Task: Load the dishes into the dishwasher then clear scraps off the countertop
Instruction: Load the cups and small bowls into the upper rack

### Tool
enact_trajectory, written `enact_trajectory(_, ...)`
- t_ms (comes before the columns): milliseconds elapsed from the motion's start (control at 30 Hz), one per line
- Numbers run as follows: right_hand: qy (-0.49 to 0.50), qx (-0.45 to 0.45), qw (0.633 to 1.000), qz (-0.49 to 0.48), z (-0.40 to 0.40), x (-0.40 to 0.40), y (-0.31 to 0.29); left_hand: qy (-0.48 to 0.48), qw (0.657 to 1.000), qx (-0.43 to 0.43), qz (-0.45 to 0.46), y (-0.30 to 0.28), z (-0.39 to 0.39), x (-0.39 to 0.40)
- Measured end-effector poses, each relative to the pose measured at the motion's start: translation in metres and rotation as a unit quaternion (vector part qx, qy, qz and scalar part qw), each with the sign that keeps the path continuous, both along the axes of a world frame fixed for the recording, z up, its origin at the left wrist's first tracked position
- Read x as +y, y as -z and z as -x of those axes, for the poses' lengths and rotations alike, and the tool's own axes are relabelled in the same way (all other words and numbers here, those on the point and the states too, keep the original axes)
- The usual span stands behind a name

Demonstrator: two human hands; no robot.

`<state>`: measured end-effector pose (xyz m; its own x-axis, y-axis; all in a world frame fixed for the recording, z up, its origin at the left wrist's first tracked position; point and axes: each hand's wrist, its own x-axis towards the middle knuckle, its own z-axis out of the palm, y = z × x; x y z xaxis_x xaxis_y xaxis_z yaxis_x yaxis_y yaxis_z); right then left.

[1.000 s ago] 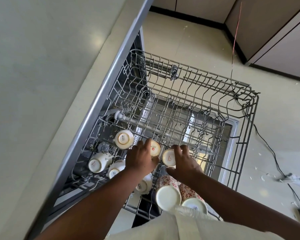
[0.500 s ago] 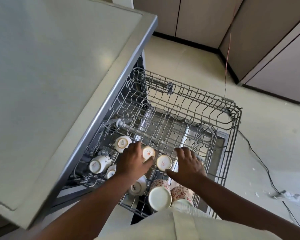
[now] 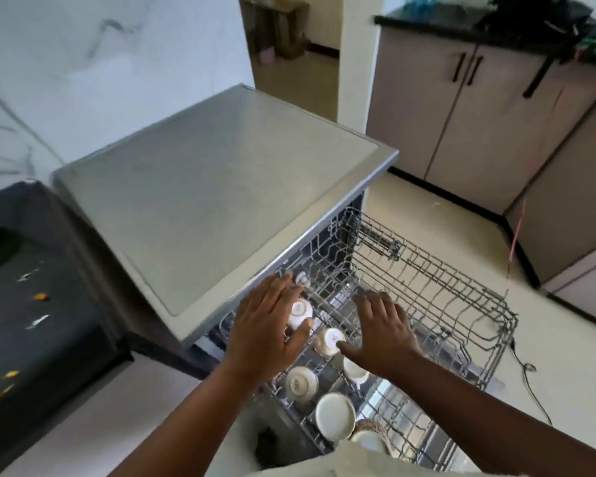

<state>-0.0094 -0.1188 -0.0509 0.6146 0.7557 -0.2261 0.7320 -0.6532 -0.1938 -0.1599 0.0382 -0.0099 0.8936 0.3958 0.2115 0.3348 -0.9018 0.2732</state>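
Lifted off the cups now: left hand [image 3: 267, 333] and right hand [image 3: 384, 333] hovering flat over the upper rack [image 3: 461, 297], fingers spread, gripping nothing. Half a second back, still on two upturned cups [image 3: 329, 340]. Cups parked in the rack's near left corner; loading looked about done. Scraps [image 3: 37, 321] waiting on the dark tabletop [image 3: 66, 304], far left. Pulled-out rack blocking the way, probably needing pushing in.

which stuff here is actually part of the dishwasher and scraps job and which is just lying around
Part of the job:
- dishwasher, open
- pulled-out wire rack
- upturned cups and a bowl in the rack
- scraps on the dark countertop
- left hand and right hand, over the cups

Just lying about:
- cable on the floor
- cupboards
- dark heap on the far counter
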Motion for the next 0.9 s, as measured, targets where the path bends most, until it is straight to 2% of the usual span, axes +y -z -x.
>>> enact_trajectory(200, -0.069, -0.034, 0.995, -0.057, 0.03, 0.058, -0.055, -0.12, 0.988, 0.087, -0.033, -0.023, 0.051, 0.046)
enact_trajectory(500, -0.192, -0.074, 0.971, -0.124, 0.163, 0.177, -0.108, -0.224, 0.972, 0.052, -0.038, -0.054, 0.191, 0.112)
enact_trajectory(733, -0.275, -0.086, 0.944, -0.159, 0.298, 0.275, -0.12, -0.321, 0.946, 0.033, -0.037, -0.075, 0.331, 0.182)
enact_trajectory(900, -0.322, -0.09, 0.931, -0.147, 0.349, 0.322, -0.122, -0.385, 0.922, 0.036, -0.024, -0.078, 0.389, 0.216)
